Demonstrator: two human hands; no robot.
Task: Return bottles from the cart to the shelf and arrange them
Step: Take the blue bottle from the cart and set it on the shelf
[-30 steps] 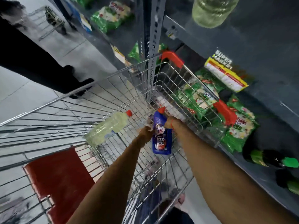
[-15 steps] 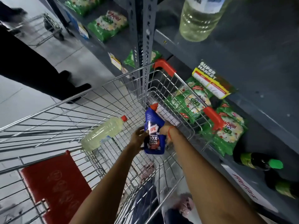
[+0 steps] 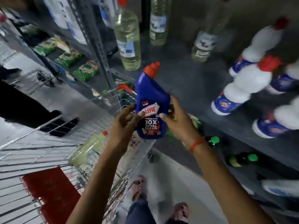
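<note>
I hold a blue Harpic bottle (image 3: pixel 151 101) with a red cap upright between both hands, above the wire cart (image 3: pixel 48 152) and just in front of the grey shelf (image 3: pixel 186 81). My left hand (image 3: pixel 124 125) grips its left side, my right hand (image 3: pixel 176 120) its right side. A clear bottle of yellowish liquid (image 3: pixel 88 149) with a red cap lies in the cart. On the shelf stand clear bottles (image 3: pixel 128 41) of pale liquid at the back and white bottles (image 3: pixel 244 88) with red caps and blue labels at the right.
Green-capped dark bottles (image 3: pixel 239 160) lie on the lower shelf at right. Green packets (image 3: pixel 85 71) fill the shelves at left, past a grey upright post (image 3: pixel 100 50). A person in dark clothes (image 3: pixel 21 107) stands left of the cart. My feet (image 3: pixel 139 186) are below.
Both hands have lifted the blue bottle out of the cart up to shelf height. The view has tilted up, so the shelf with clear and white bottles now shows.
</note>
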